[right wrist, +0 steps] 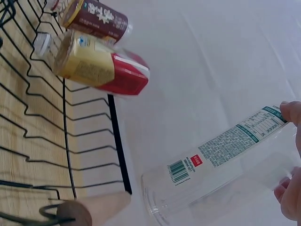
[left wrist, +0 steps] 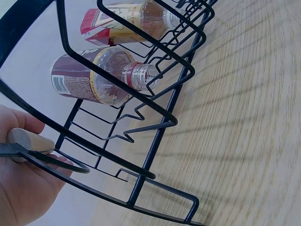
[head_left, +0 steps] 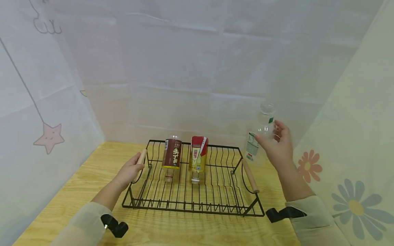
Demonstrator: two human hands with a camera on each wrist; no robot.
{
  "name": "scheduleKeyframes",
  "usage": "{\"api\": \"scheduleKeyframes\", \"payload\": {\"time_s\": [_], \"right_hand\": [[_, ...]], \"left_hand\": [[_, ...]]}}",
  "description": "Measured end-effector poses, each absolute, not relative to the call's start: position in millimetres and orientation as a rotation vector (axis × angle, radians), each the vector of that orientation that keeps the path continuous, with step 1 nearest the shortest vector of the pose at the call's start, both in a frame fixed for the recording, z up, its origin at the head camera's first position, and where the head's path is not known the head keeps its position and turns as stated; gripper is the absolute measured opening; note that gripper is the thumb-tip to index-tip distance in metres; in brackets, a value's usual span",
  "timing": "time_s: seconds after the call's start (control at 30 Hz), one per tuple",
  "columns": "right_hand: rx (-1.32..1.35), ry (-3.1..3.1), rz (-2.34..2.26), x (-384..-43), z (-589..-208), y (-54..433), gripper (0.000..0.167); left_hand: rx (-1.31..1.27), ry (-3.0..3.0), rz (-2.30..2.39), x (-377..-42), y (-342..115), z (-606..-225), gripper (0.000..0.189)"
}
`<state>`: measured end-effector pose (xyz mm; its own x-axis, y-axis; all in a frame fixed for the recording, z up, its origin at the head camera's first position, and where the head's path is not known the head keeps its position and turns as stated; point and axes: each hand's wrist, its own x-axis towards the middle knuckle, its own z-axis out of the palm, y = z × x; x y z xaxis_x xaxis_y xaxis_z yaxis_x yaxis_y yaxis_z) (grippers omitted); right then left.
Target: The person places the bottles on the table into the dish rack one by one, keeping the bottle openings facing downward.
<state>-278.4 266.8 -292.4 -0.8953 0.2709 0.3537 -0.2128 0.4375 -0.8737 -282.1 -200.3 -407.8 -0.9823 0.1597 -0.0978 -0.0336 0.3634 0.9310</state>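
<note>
My left hand (head_left: 128, 171) grips the wooden handle (head_left: 142, 157) on the left side of a black wire dish rack (head_left: 194, 209). In my right hand (head_left: 279, 145) is a clear plastic bottle (head_left: 260, 131) with a green-and-white label, held above the rack's right rear corner, its neck upward. Two uncapped bottles lean neck-down among the wires: one with a brown label (head_left: 172, 153), the other with a red-and-yellow label (head_left: 198, 153). The right wrist view shows the clear bottle's base and barcode (right wrist: 178, 173) near the right wooden handle (right wrist: 108, 207).
The rack stands on a light wood-grain table (head_left: 197, 229). A pale cloth (head_left: 184, 68) hangs behind it, and flower-printed cloth (head_left: 354, 143) hangs on the right. The rack's right wooden handle rises below the held bottle.
</note>
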Motion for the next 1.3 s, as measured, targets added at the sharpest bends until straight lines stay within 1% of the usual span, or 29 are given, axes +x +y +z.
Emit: {"api": "scheduleKeyframes", "payload": {"time_s": [0.17, 0.37, 0.6, 0.8, 0.97, 1.13, 1.3], "right_hand": [[0.053, -2.256, 1.471, -272, -289, 248, 0.085], [0.167, -2.278, 1.451, -270, -294, 231, 0.084], [0.240, -2.356, 1.420, -267, -304, 214, 0.085], [0.250, -2.438, 1.372, -263, -309, 198, 0.086], [0.320, -2.461, 1.329, -261, -316, 187, 0.083], [0.380, -2.487, 1.239, -258, -323, 180, 0.081], [0.413, -2.501, 1.154, -255, -327, 175, 0.079]], "left_hand": [[0.117, 2.449, 1.681, -282, -201, -408, 0.072], [0.115, 2.444, 1.690, -282, -202, -408, 0.072], [0.115, 2.443, 1.683, -281, -202, -408, 0.072], [0.137, 2.451, 1.679, -282, -202, -407, 0.073], [0.119, 2.469, 1.667, -281, -201, -405, 0.073], [0.109, 2.504, 1.627, -280, -201, -404, 0.077], [0.133, 2.569, 1.576, -279, -198, -397, 0.085]]}}
